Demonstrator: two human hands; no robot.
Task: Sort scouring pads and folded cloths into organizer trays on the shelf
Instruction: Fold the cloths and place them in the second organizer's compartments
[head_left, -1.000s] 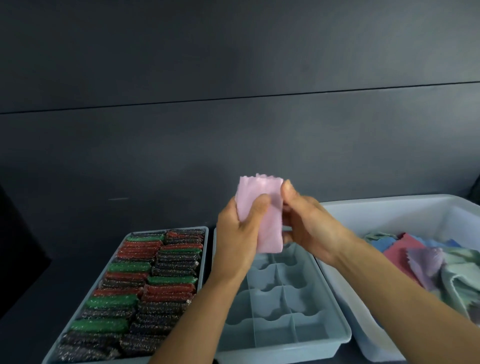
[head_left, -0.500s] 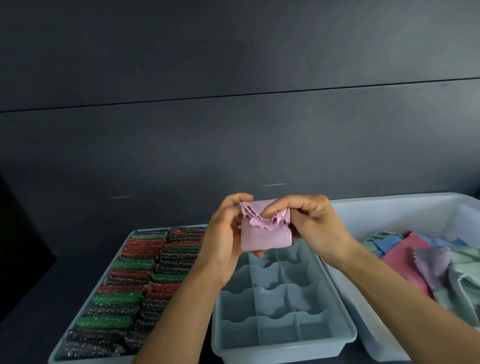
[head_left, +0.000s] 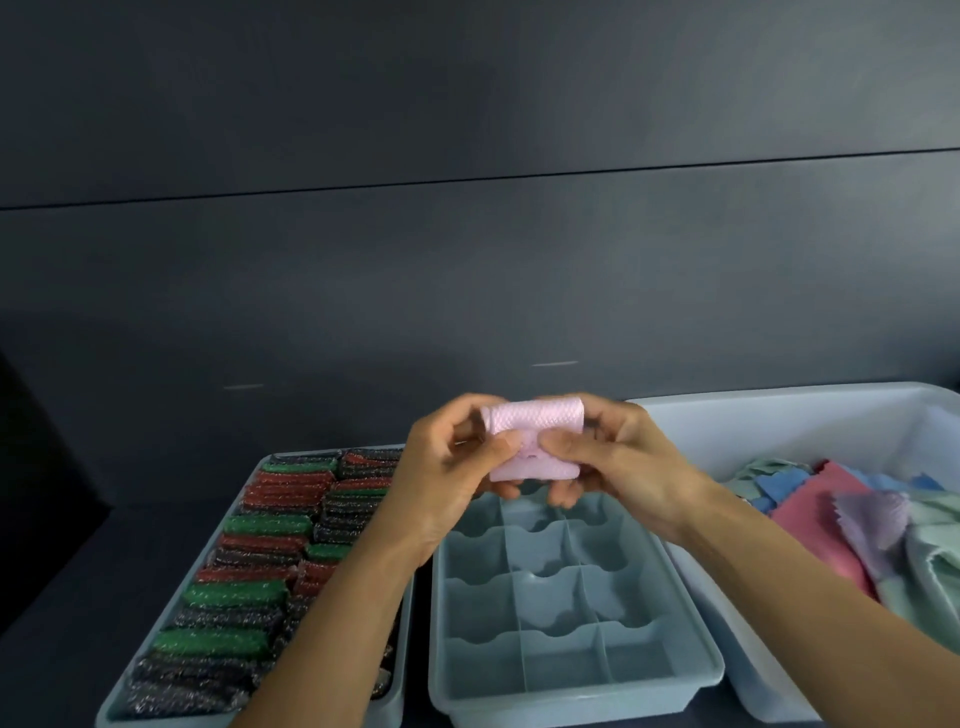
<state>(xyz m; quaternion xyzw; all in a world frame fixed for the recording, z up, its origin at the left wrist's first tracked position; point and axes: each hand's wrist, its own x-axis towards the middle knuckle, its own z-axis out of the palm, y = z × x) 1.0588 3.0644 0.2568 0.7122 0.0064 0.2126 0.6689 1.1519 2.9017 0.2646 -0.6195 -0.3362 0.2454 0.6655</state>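
Sorting is judged to be about half done. Scouring pads (head_left: 249, 561), green, red and dark, are packed in 2 rows in the left tray (head_left: 115, 707), which looks full. The divided tray (head_left: 576, 696) in the middle is empty in every compartment that shows; its far row is partly hidden by the hands. 1 pink cloth (head_left: 535, 441) is held folded into a small packet above the far end of that tray, clear of it. It is pinched at its left side by the left hand (head_left: 457, 467) and at its right side by the right hand (head_left: 613, 462), with thumbs pressed on the front and fingers curled behind. Loose cloths (head_left: 841, 519), unfolded, are heaped in the white bin (head_left: 779, 415) at the right. Placing of this cloth, and folding and placing of the heap, are judged to remain.
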